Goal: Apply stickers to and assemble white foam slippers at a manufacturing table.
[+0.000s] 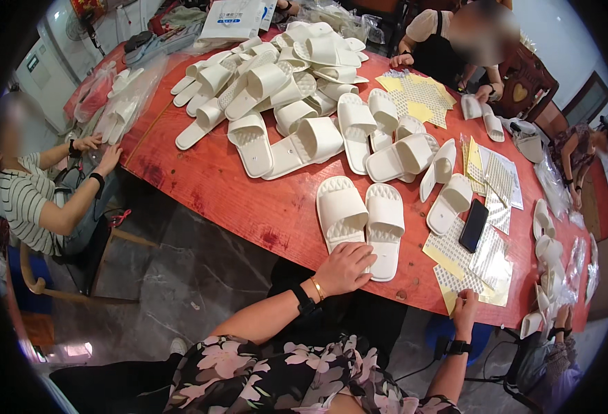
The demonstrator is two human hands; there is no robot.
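Head view: left of the black phone, the white slipper pair lies on the tabletop; my left hand rests loosely spread across its near end; on my side of the phone, my right hand curls at a yellow sheet, grip unclear; this looks like the peeling step, so next needs a careful fingertip pinch, the pair held steady

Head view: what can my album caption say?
Left hand on a white slipper, right hand at a yellow sheet, slipper heap on the red table.
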